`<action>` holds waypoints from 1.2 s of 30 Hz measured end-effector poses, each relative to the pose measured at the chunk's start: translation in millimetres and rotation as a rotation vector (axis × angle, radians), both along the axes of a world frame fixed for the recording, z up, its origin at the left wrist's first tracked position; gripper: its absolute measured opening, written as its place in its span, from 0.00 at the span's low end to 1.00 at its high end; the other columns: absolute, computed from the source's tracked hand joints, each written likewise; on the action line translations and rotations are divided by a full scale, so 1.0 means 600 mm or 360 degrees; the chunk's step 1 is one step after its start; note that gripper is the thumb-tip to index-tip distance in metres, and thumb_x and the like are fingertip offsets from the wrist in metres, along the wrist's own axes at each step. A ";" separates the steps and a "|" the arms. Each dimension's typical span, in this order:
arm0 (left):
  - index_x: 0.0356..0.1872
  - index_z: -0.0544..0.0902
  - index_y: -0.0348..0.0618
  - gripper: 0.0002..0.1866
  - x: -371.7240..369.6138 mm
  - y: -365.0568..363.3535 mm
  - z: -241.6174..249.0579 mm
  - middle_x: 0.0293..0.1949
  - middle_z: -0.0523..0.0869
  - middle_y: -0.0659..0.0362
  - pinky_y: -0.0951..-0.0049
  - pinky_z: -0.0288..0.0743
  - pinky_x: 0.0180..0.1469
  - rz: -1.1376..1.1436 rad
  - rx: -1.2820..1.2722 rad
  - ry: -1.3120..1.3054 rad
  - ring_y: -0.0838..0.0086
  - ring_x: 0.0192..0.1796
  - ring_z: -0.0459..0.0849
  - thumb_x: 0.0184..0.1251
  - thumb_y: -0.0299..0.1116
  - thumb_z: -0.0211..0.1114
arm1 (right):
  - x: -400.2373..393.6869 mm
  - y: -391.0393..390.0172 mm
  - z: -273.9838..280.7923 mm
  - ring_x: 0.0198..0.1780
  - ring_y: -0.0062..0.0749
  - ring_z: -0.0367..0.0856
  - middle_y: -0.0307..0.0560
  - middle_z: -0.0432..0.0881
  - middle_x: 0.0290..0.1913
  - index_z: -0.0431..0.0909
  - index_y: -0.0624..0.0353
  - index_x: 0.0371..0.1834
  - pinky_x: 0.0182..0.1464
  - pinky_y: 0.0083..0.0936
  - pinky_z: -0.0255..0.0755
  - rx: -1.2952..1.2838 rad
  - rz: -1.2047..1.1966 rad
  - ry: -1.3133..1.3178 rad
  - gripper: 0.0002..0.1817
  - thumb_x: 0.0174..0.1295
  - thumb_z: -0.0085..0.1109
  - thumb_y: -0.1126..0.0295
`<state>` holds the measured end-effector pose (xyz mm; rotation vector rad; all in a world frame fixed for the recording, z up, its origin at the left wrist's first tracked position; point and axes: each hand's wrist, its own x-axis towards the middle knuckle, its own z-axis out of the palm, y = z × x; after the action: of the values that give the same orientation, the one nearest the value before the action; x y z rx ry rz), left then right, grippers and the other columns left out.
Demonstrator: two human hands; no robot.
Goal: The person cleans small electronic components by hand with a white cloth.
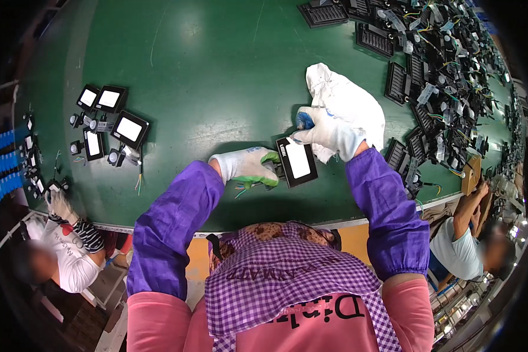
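Observation:
A small black LED floodlight with a white front panel lies face up on the green table before me. My left hand, in a white and green glove, grips its left side; coloured wire ends stick out under the fingers. Wearing a white glove with blue fingertips, my right hand is closed on part of a white cloth at the lamp's upper edge. Most of the cloth spreads out behind that hand. Its fingertips are partly hidden by the cloth.
Several floodlights with sensors lie face up on the left of the green table. A large heap of floodlights covers the right side. Co-workers sit at left and right. A cardboard piece stands near the right edge.

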<state>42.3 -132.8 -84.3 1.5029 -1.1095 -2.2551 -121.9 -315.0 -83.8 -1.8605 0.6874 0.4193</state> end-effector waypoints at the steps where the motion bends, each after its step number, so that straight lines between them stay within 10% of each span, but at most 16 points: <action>1: 0.59 0.76 0.37 0.28 0.000 0.000 0.001 0.34 0.87 0.59 0.76 0.75 0.25 0.0012 0.0003 -0.0009 0.79 0.29 0.81 0.59 0.36 0.69 | 0.003 -0.005 0.014 0.29 0.28 0.72 0.42 0.76 0.25 0.74 0.61 0.31 0.33 0.31 0.70 -0.0057 0.0036 0.0069 0.17 0.56 0.72 0.61; 19: 0.53 0.79 0.38 0.22 -0.013 0.011 0.005 0.31 0.86 0.60 0.74 0.77 0.27 0.0074 -0.0158 -0.0171 0.77 0.27 0.82 0.58 0.35 0.70 | 0.002 0.089 0.083 0.30 0.31 0.78 0.45 0.79 0.24 0.77 0.61 0.30 0.37 0.32 0.73 -0.0339 0.0006 0.0190 0.16 0.52 0.71 0.62; 23: 0.56 0.77 0.35 0.25 -0.012 0.022 0.012 0.32 0.86 0.58 0.74 0.78 0.29 0.0354 -0.0002 0.0099 0.77 0.29 0.82 0.60 0.34 0.72 | -0.017 0.057 0.136 0.42 0.37 0.80 0.50 0.81 0.37 0.81 0.61 0.47 0.48 0.32 0.74 -0.0363 -0.0826 -0.0288 0.15 0.58 0.65 0.68; 25: 0.59 0.75 0.35 0.28 -0.015 0.038 -0.001 0.33 0.86 0.58 0.73 0.79 0.31 0.0554 0.0018 0.0284 0.76 0.31 0.83 0.60 0.33 0.73 | -0.022 0.001 0.135 0.59 0.50 0.77 0.53 0.80 0.57 0.80 0.58 0.47 0.56 0.38 0.74 -0.1621 -0.0348 -0.0375 0.15 0.64 0.59 0.60; 27: 0.65 0.71 0.35 0.35 -0.022 0.053 -0.004 0.38 0.86 0.56 0.73 0.83 0.37 0.0623 -0.0002 0.0252 0.73 0.38 0.87 0.59 0.33 0.76 | -0.017 -0.026 0.092 0.65 0.49 0.73 0.50 0.76 0.63 0.75 0.53 0.58 0.62 0.39 0.72 -0.1836 -0.0474 -0.0348 0.20 0.68 0.53 0.55; 31: 0.65 0.71 0.35 0.35 -0.040 0.064 -0.010 0.42 0.85 0.54 0.73 0.82 0.34 0.0702 -0.0154 0.0036 0.74 0.36 0.85 0.58 0.33 0.77 | 0.023 0.024 0.158 0.64 0.50 0.73 0.54 0.75 0.64 0.72 0.52 0.64 0.61 0.41 0.72 -0.1604 -0.0022 0.0474 0.22 0.71 0.46 0.57; 36: 0.59 0.75 0.34 0.29 -0.061 0.071 -0.016 0.36 0.84 0.59 0.75 0.79 0.31 0.0847 -0.0172 0.0012 0.78 0.33 0.82 0.59 0.33 0.74 | -0.009 -0.033 -0.001 0.58 0.49 0.77 0.51 0.80 0.54 0.75 0.52 0.52 0.58 0.48 0.70 -0.1643 -0.0215 0.0298 0.18 0.73 0.42 0.53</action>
<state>5.5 -90.3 -94.0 1.5202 -0.7038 -1.8065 -127.5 -334.9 -84.6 -2.7222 1.3102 0.1375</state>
